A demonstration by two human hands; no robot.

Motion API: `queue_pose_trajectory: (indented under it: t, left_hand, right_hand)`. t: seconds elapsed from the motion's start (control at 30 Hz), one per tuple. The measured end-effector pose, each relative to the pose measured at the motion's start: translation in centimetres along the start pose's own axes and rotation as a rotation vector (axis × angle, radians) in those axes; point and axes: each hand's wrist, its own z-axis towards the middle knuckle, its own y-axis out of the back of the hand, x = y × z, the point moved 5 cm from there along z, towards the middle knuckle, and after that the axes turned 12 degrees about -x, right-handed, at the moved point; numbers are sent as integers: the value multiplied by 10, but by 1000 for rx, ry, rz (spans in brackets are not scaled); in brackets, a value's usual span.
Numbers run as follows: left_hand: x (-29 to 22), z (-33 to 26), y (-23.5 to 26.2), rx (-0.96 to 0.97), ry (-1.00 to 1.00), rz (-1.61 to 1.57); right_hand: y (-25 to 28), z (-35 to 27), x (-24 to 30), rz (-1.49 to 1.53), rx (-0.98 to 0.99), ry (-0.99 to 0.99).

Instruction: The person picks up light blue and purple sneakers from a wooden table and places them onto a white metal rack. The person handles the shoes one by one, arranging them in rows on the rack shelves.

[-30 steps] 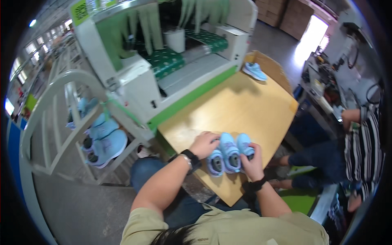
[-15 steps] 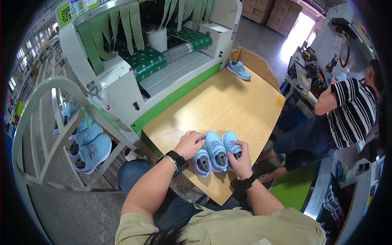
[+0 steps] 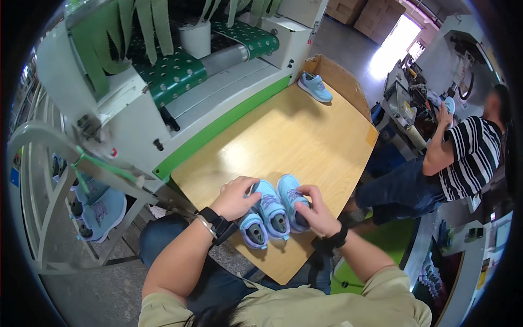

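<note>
Three light-blue sneakers with purple laces stand side by side near the close end of a wooden tabletop point(image 3: 245, 147), heels toward me. Dark grey inserts show in their openings. My left hand point(image 3: 235, 197) curls over the toe of the left sneaker point(image 3: 253, 231), its fingertips reaching the middle sneaker point(image 3: 269, 206). On the other side, my right hand point(image 3: 318, 213) grips the right sneaker point(image 3: 290, 193), its thumb by the opening and its fingers along the outer side. The undersides of both hands are hidden.
Another blue sneaker point(image 3: 315, 88) sits at the far end by a cardboard edge point(image 3: 346, 84). A machine with a green conveyor belt point(image 3: 171, 79) borders the table. More sneakers point(image 3: 101, 212) lie on a metal rack at left. A person in a striped shirt point(image 3: 471, 152) works at right.
The view has shifted, so the table, hands and sneakers sit slightly lower and more left. My right thumb and fingers look a little more spread. The person at right has raised a light-blue item.
</note>
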Motion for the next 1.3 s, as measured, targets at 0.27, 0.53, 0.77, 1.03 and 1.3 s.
queue_pose_trajectory:
  t: [0.27,0.53,0.77,1.03,1.3]
  left_hand:
    - [-15,17,8,51,-110,4]
    - [-20,11,11,88,-26,25]
    - [-28,12,9,209,-3,17]
    - [-14,19,2,224,-32,18]
    - [-2,12,-6,196,-88,103]
  right_hand:
    - [57,227,-92,-601,32,105]
    - [99,449,-152,-584,-470,-219]
    - [155,499,-256,-255,-512,-249]
    - [9,382,-111,-6,2,-149]
    - [35,169,-79,115,189,-176]
